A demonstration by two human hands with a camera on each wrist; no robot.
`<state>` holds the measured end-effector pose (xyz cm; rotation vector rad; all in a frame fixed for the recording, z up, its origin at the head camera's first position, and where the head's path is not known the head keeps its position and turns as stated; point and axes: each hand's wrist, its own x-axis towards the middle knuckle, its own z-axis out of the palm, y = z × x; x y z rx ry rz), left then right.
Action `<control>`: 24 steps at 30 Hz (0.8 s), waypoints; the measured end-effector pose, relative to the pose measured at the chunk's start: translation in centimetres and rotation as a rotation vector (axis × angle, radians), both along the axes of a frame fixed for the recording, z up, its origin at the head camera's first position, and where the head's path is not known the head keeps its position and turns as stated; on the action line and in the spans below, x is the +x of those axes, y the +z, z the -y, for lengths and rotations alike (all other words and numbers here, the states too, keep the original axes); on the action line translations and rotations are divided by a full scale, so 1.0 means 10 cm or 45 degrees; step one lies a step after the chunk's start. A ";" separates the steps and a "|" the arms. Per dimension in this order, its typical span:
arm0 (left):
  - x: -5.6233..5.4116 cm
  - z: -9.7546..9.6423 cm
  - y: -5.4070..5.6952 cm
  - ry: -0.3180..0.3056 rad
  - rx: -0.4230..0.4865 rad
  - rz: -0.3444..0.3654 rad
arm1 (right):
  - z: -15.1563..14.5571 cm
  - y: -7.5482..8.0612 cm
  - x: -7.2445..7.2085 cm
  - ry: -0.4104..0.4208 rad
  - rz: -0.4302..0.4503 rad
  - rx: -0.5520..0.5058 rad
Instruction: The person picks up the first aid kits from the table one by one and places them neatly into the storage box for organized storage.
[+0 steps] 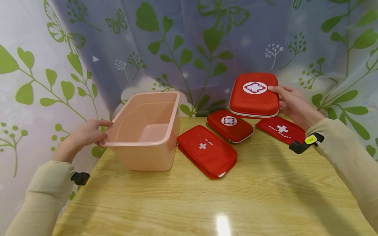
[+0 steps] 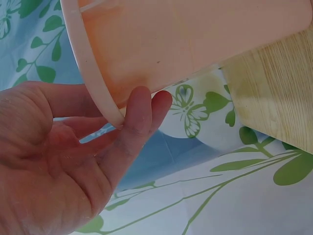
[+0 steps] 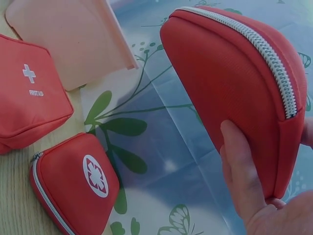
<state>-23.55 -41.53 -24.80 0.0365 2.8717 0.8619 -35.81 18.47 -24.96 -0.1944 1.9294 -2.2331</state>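
The left hand pinches the pink bin's rim, fingers nearly closed, likely to steady it. Rightward, a soft pouch and zipped case lie on the table; farther right, the right hand clasps a raised red case by its edge, fingers parted by its thickness, seemingly against slipping.

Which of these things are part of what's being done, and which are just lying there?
In the job, it seems:
tub, gripped by the left hand
raised case, held by the right hand

Lying untouched, perhaps awaiting use:
lower case
front pouch
right pouch
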 end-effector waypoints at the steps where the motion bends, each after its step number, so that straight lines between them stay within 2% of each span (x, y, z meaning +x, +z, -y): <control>1: 0.00 0.00 0.00 -0.001 -0.002 0.002 | 0.01 0.00 0.00 -0.004 0.004 -0.002; 13: 0.00 0.00 -0.01 -0.008 0.008 -0.016 | 0.13 0.05 0.03 -0.048 0.022 -0.065; 24: 0.00 0.00 -0.01 0.002 -0.009 0.005 | 0.26 0.05 0.04 -0.043 -0.005 -0.062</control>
